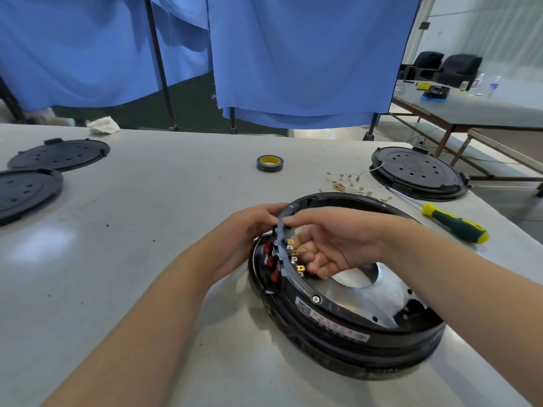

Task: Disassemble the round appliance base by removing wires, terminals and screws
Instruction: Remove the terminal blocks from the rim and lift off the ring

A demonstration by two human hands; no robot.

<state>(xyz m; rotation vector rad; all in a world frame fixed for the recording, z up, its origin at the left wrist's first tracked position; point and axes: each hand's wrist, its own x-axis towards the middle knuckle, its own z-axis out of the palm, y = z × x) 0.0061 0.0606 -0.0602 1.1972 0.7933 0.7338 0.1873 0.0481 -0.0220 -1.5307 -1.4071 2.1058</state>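
Left hand [249,227] fingers curled over the outer left rim of the round black plastic appliance base [346,292], pinching the dark segmented terminal strip [281,245] near its top. Right hand [329,242] reaching across from the right, thumb and forefinger nipping the same strip from the inner side, remaining fingers loosely curled inside the ring beside the brass spade terminals [295,258]. Red switch bodies [271,261] on the strip's outer face. Base lying flat on the grey worktop [147,259], near and right of centre, shiny metal plate [379,292] visible inside it, red-and-white label on the near rim. Just beyond the base, a loose tangle of thin wires with brass terminals [346,183]. To the right, a green-and-yellow-handled screwdriver [452,226]. Far right, another black round perforated cover [417,171]; far left, two more black round covers [58,154], the nearer one cut off by the left edge. Roll of black tape with yellow core [269,163] at far centre. Blue curtains [293,54] behind.
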